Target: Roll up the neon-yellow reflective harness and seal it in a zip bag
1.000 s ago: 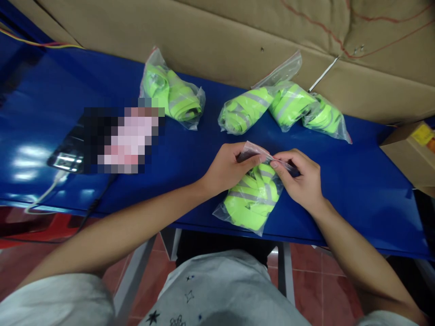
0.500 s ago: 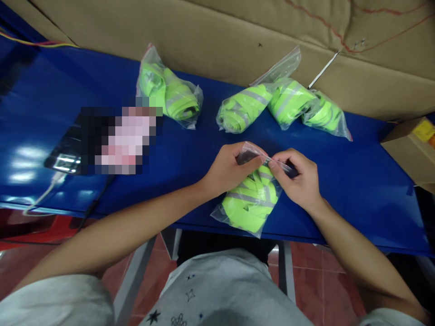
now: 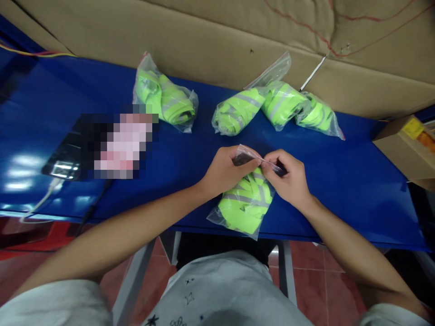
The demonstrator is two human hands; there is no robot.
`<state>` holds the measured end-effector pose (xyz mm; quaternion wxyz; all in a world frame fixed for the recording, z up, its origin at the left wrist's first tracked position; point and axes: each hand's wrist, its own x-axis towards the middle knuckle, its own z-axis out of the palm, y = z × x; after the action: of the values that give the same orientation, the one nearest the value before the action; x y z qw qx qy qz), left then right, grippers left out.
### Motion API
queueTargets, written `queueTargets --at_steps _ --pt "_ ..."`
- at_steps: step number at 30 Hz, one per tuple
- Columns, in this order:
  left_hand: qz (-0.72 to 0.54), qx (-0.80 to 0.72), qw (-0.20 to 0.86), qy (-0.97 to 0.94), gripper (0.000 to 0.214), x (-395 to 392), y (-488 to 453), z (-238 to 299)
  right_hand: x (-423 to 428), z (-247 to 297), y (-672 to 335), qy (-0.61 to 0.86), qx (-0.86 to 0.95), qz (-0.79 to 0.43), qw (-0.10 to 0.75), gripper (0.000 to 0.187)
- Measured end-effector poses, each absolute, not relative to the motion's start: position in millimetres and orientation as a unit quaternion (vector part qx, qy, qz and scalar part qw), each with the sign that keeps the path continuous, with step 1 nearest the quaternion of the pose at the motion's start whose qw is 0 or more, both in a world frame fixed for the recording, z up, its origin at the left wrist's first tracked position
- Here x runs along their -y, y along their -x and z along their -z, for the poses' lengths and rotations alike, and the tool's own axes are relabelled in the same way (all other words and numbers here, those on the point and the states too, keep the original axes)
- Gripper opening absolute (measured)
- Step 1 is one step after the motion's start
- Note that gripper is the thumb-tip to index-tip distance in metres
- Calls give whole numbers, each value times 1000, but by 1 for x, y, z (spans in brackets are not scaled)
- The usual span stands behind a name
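A clear zip-lock bag [image 3: 217, 216] lies near the front edge of the blue table, its mouth lifted toward the back. Inside it is a rolled neon-yellow strap with grey reflective stripes [image 3: 243, 208]. My left hand [image 3: 226, 171] pinches the bag's top edge between thumb and fingers. Close beside it, my right hand [image 3: 287, 174] grips the same edge, thumb and fingertips pressed together. The two sets of fingertips almost touch along the seal. Part of the bag's upper side is hidden behind my left hand.
Several similar filled bags stand along the back: one [image 3: 166, 97] at left, another [image 3: 238, 111] in a cluster right of centre. A black device with a white cable [image 3: 64, 156] sits left beside a blurred patch. An opened cardboard box [image 3: 396, 145] is at the right edge.
The whole view has shifted slightly, so things appear a little further left. Both hands keep their pinch on the bag's edge, the right fingertips remaining close to the left.
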<state>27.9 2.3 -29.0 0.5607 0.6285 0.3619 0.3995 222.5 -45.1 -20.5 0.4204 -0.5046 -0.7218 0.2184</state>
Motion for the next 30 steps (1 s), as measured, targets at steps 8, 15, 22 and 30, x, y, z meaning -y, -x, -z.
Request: queueTargets --at_steps 8,15,22,30 --pt "-404 -337 538 -658 41 -3 -23 19 38 23 -233 529 658 -265 466 9" --pt "-423 -338 533 -650 38 2 -24 17 37 21 -234 521 659 -284 462 8" --pt "-412 -357 602 -583 31 -6 -21 23 36 26 -237 533 653 -316 436 20" --pt "-422 -361 540 -632 22 -7 -19 21 40 26 -238 529 680 -281 423 20"
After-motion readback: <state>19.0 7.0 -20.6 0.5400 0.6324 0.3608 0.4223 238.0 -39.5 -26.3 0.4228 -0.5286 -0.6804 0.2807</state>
